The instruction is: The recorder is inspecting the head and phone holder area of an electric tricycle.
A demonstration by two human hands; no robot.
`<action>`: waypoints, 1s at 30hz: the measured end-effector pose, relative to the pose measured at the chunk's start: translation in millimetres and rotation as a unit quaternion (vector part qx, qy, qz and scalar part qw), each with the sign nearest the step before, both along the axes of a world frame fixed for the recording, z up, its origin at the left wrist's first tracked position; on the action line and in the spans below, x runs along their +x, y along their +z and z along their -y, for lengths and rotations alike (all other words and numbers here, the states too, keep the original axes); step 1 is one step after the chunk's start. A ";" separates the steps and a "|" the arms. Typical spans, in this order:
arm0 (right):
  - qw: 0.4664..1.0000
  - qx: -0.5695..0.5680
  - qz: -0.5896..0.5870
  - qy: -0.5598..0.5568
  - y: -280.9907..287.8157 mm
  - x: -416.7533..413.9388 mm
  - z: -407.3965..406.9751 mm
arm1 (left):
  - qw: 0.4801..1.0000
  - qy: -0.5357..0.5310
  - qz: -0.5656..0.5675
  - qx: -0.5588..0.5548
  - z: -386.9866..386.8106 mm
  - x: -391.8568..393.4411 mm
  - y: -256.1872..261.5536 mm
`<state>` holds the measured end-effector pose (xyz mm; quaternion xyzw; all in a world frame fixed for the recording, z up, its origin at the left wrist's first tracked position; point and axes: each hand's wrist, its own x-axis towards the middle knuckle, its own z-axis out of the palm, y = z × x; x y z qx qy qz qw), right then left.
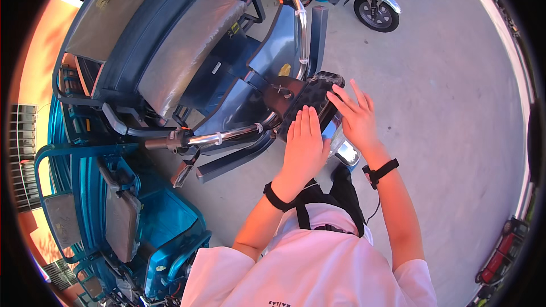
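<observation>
Before me stands a dark electric tricycle with chrome handlebars (230,134) and a seat (192,47) under clear plastic film. My left hand (305,145) lies flat, fingers together, on the glossy black headlight panel (309,100) at the front of the handlebars. My right hand (356,115) has its fingers spread, with fingertips at the right edge of the same panel. Neither hand is closed around anything. Below the panel, partly hidden by my hands, is the chrome front fender (347,152). Both wrists wear black straps.
Teal tricycles (170,217) stand close at the lower left. Beyond the far handlebar grip is another teal one, with a front wheel (376,13) at the top. A dark red vehicle (503,251) is at the lower right. Concrete ground (443,115) spreads to my right.
</observation>
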<state>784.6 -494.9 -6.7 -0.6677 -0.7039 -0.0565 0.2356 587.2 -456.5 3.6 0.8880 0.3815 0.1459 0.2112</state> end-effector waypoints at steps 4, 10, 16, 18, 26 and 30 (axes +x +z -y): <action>0.998 -0.009 -0.063 0.023 2.6 -16.9 12.1 | 1.000 0.006 0.001 -0.010 14.1 -8.5 10.1; 0.983 -0.048 -0.101 0.144 10.7 -61.2 44.6 | 0.997 -0.003 -0.059 -0.044 51.9 -60.7 36.6; 0.999 -0.032 -0.004 0.013 2.8 -2.2 7.2 | 0.999 0.005 -0.052 -0.011 30.3 -28.8 18.3; 0.999 -0.029 -0.008 -0.015 3.2 -4.5 4.6 | 0.999 0.003 -0.039 0.012 17.5 -24.2 10.3; 0.981 -0.095 -0.135 0.098 13.5 -86.6 53.7 | 0.998 -0.014 0.024 -0.048 13.9 -69.4 11.4; 0.991 -0.062 -0.037 0.109 5.2 -64.1 44.7 | 0.993 0.005 0.088 -0.072 9.3 -69.4 15.2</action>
